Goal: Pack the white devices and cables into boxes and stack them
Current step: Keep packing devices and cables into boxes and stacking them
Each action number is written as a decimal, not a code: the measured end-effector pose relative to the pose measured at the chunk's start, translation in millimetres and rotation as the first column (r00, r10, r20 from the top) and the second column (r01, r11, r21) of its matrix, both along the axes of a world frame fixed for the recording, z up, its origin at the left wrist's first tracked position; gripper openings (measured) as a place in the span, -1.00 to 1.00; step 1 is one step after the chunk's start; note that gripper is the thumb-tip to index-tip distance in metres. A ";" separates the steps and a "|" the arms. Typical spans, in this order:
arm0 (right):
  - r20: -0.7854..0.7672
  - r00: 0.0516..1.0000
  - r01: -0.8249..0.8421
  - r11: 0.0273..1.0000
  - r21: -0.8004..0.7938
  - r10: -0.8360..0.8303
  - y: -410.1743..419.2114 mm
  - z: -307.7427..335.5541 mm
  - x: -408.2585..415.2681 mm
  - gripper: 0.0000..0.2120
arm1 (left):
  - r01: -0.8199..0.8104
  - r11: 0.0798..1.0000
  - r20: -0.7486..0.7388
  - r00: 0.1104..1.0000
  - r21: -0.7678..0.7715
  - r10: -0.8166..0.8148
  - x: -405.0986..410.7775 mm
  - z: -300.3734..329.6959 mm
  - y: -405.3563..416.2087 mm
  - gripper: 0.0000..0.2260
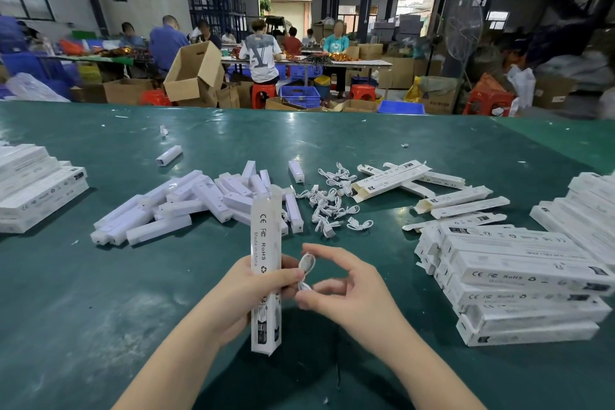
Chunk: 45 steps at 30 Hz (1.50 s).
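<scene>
Left hand (248, 289) gripping upright white box (265, 270) above green tabletop (100, 293). Right hand (346, 289) pinching coiled white cable (306, 268) beside box.

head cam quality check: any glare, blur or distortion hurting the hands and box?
Head view: ceiling-light glare on the green table; wide-angle bending at the edges; motion blur on the right hand and coiled cable; print on the box in the left hand stays readable.

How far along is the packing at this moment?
Done: boxes stacked at right and left. In hand: left hand grips an upright box; right hand pinches a coiled cable. Left: loose devices, cables, flat boxes.
</scene>
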State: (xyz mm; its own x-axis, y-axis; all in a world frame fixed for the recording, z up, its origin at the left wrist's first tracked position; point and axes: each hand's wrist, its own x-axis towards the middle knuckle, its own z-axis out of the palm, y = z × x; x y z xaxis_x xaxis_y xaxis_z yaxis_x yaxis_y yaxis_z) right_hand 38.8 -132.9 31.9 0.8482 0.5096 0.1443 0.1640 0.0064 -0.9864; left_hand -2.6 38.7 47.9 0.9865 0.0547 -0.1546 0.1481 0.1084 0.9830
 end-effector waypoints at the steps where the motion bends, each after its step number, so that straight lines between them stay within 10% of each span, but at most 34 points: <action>1: -0.010 1.000 -0.005 1.000 0.009 0.005 -1.8 1.7 1.0 -0.53 | 0.008 1.000 0.001 1.000 -0.001 -0.008 -0.2 -0.2 0.5 -0.92; 9: -0.046 0.992 0.120 0.983 0.142 -0.115 -2.6 3.2 3.4 -0.81 | 0.120 0.992 -0.029 0.992 0.033 -0.120 -0.8 -2.2 -2.1 -0.80; 13: -0.051 0.976 0.216 0.946 0.242 -0.209 -6.6 6.0 6.8 -0.80 | -0.161 0.977 0.058 0.986 0.139 0.154 4.2 -6.5 0.2 -0.90; 17: -0.073 0.957 0.287 0.878 0.384 -0.281 -12.9 14.5 9.0 -0.86 | -0.421 0.645 0.339 0.906 0.638 0.255 5.9 -14.7 11.8 -0.90; 22: -0.055 0.931 0.345 0.821 0.455 -0.360 -19.1 24.2 6.3 -0.84 | -0.311 0.223 0.313 0.949 0.924 0.029 8.3 -20.4 16.7 -0.82; 45: 0.093 0.948 0.286 0.945 0.159 -0.303 -11.7 16.6 -1.9 -0.83 | -0.327 0.254 0.348 0.937 0.910 -0.042 10.4 -28.0 12.2 -0.81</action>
